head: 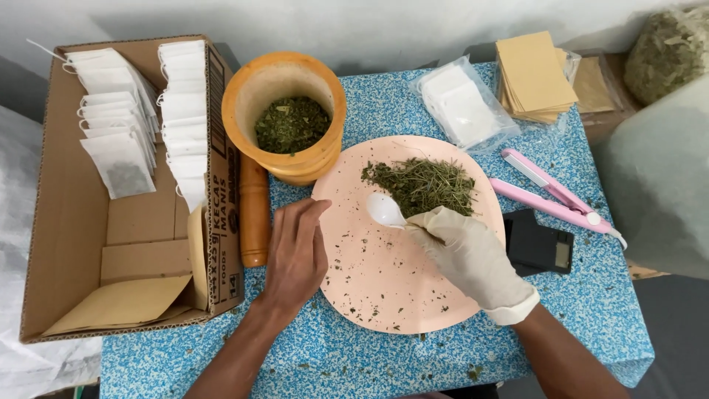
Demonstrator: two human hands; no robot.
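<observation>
A mortar (284,118), pestle (254,210) and cardboard box (70,222) crowd the pink plate (384,281). The gloved right hand (473,255) has its grip clamped on a white spoon (385,210) beside the herbs (421,185). The bare left hand (295,251) rests flat, fingers together, holding nothing.

The spoon (385,210) handle is disappearing inside the gloved right hand (473,255), behind its fingers. The pestle (254,210) top is hiding under the mortar (284,117), up beyond the left hand's (295,255) fingertips. Far right of the fingers, the herb bag (668,52) is running off the edge, blurred.
</observation>
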